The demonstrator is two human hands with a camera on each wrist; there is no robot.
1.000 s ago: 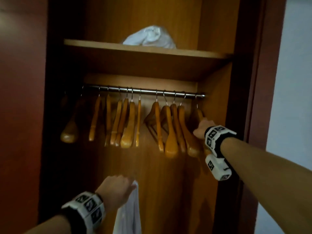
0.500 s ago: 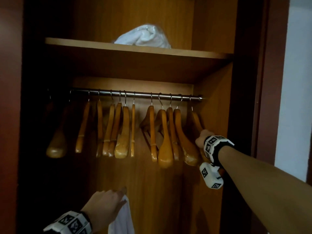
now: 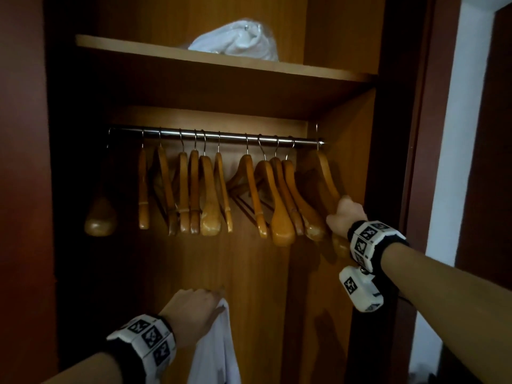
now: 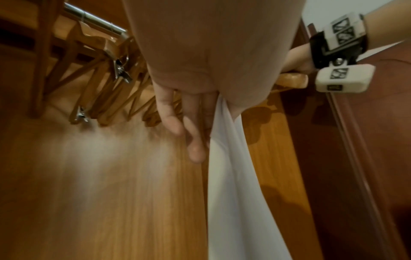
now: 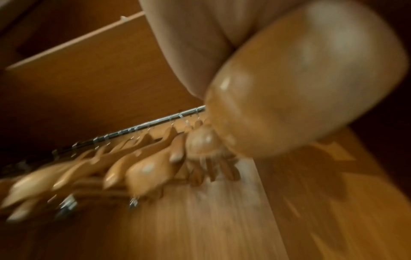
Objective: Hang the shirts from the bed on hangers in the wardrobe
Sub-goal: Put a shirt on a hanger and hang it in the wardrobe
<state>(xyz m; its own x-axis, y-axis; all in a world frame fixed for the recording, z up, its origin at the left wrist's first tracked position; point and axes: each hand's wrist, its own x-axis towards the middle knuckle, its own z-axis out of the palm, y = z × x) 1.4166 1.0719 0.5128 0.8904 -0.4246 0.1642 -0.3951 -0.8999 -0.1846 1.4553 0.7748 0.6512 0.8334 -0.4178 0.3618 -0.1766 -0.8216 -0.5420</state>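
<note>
The right hand (image 3: pixel 345 217) is wrapped around the lower arm of a wooden hanger (image 3: pixel 325 173) at the far right end of the rail (image 3: pixel 235 135). That hanger is tilted, and its hook pokes up above the end of the rail, so it looks lifted off. In the right wrist view the round end of this hanger (image 5: pixel 311 84) fills the picture, pressed against the palm.

The left hand (image 3: pixel 194 309) is low in front of the wardrobe (image 3: pixel 340 189). It holds a white shirt (image 3: pixel 219 350), which hangs straight down from it. In the left wrist view the cloth (image 4: pixel 231 176) runs out from between the thumb and the fingers (image 4: pixel 171 112), and the fingers point down, almost straight.

More hangers (image 3: pixel 210 195) hang in a row along the rail, close together, left of the held one. A shelf (image 3: pixel 194 55) sits above the rail, with a white bundle (image 3: pixel 238 40) lying on it.
</note>
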